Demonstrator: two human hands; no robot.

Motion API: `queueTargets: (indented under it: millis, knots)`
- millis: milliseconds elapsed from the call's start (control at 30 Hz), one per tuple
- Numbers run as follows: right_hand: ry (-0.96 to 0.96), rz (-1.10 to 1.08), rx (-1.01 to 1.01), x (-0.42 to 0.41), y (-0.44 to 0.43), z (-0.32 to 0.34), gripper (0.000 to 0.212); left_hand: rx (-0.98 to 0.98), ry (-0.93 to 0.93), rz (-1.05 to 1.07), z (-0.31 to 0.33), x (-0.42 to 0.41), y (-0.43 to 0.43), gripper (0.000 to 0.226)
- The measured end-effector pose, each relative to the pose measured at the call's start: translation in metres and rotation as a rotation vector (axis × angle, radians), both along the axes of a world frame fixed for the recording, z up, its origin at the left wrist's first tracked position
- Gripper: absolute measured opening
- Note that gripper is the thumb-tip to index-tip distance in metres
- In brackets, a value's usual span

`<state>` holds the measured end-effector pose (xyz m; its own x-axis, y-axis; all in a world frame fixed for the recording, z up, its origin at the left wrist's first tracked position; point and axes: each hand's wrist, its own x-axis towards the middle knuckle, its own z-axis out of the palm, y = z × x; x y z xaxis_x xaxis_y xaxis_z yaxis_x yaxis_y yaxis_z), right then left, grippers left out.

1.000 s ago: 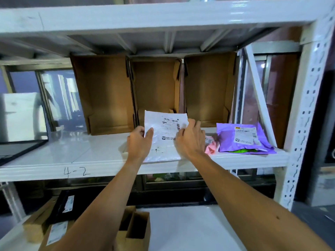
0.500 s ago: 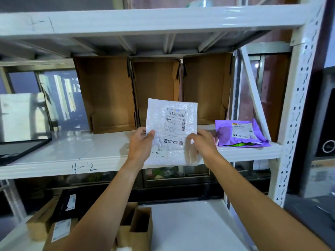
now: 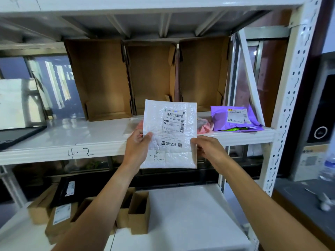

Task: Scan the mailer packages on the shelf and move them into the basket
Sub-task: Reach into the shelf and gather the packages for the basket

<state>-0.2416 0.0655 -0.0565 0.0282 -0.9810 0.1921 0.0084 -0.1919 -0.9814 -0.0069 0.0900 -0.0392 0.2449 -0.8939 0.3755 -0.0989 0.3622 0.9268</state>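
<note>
Since a second ago we have lifted the white mailer [image 3: 169, 136] off the shelf [image 3: 81, 134], and it now stands upright in front of the shelf edge with its label facing us. The left hand [image 3: 136, 149] pinches its left edge and the right hand [image 3: 208, 151] grips its right edge. It looks ready to scan, though no scanner or basket is in view. A pink mailer [image 3: 204, 125] now shows behind it, and the purple mailer [image 3: 235, 118] lies unmoved at the shelf's right end, so at least two remain.
</note>
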Motion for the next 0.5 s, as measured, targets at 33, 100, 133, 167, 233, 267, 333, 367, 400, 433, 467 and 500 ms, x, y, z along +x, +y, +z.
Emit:
queueTargets:
  millis: [33,100,133,167,233,267,333,367,400,433,467,500]
  knots:
    - [0.019,0.008,0.002,-0.001,0.003,-0.004,0.012,0.014,-0.011,-0.009,-0.006,-0.001,0.002,0.006]
    - [0.032,0.031,-0.003,-0.006,0.010,-0.013,0.014,0.047,-0.055,-0.021,-0.019,-0.003,0.007,0.008]
    - [0.036,0.035,-0.002,-0.008,0.011,-0.017,0.015,0.062,-0.078,-0.031,-0.025,-0.003,0.008,0.010]
    - [0.038,0.032,0.009,-0.012,0.014,-0.023,0.016,0.082,-0.093,-0.043,-0.033,-0.005,0.010,0.011]
    - [0.040,0.034,0.031,-0.017,0.018,-0.033,0.018,0.102,-0.118,-0.060,-0.046,-0.005,0.014,0.014]
    - [0.036,0.037,0.048,-0.020,0.021,-0.040,0.019,0.112,-0.135,-0.071,-0.053,-0.007,0.016,0.015]
    - [0.030,0.040,0.085,-0.026,0.026,-0.052,0.020,0.130,-0.154,-0.089,-0.067,-0.009,0.020,0.015]
    - [0.031,0.043,0.104,-0.029,0.028,-0.057,0.020,0.144,-0.157,-0.096,-0.073,-0.009,0.021,0.014]
    - [0.033,0.043,0.119,-0.031,0.031,-0.062,0.021,0.164,-0.165,-0.105,-0.079,-0.010,0.022,0.012]
    - [0.040,0.039,0.137,-0.034,0.034,-0.070,0.020,0.187,-0.172,-0.115,-0.086,-0.011,0.024,0.012]
    - [0.051,0.035,0.147,-0.036,0.036,-0.075,0.020,0.204,-0.178,-0.126,-0.091,-0.012,0.024,0.012]
    - [0.056,0.034,0.163,-0.038,0.040,-0.083,0.020,0.223,-0.180,-0.137,-0.098,-0.013,0.026,0.012]
